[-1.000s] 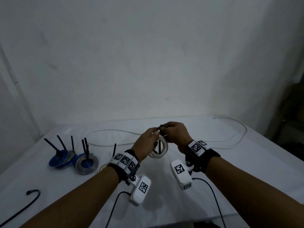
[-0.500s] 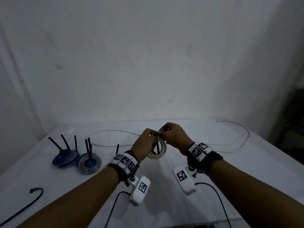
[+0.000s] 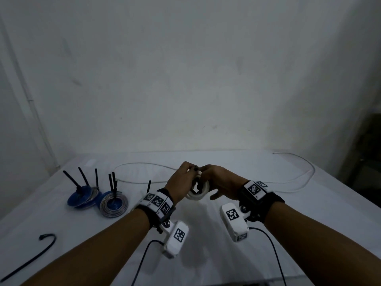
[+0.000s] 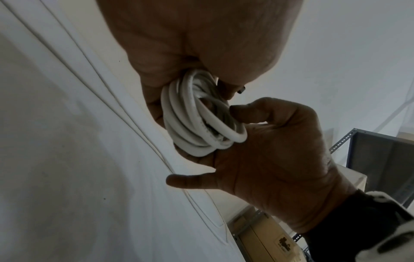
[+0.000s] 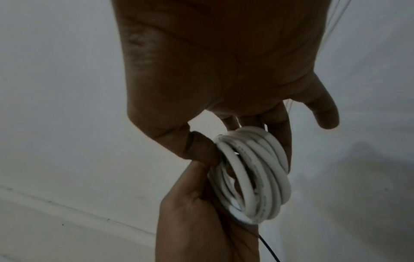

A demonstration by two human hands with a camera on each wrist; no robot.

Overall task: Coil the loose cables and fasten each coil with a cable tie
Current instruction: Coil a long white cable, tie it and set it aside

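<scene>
A small white cable coil (image 3: 198, 194) hangs above the table between both hands. My left hand (image 3: 179, 183) grips its left side, fingers curled round the loops (image 4: 201, 122). My right hand (image 3: 221, 182) pinches the other side with the thumb on the rim of the coil (image 5: 253, 177) and the fingers behind it; its little finger sticks out. A black cable tie (image 3: 198, 185) crosses the coil, its end (image 3: 195, 167) showing where the fingertips meet. That end (image 4: 241, 90) pokes out by my left fingertips.
Two blue and silver coils (image 3: 82, 198) (image 3: 113, 205) with upright black tie tails lie at the left. A loose white cable (image 3: 299, 180) runs across the back and right of the table (image 3: 206, 254). A black cable (image 3: 31, 259) lies front left. A metal shelf (image 4: 380, 156) stands beyond the table.
Both hands have kept the coil between them. The right hand has turned from pinching at the coil's top to holding its side, little finger spread.
</scene>
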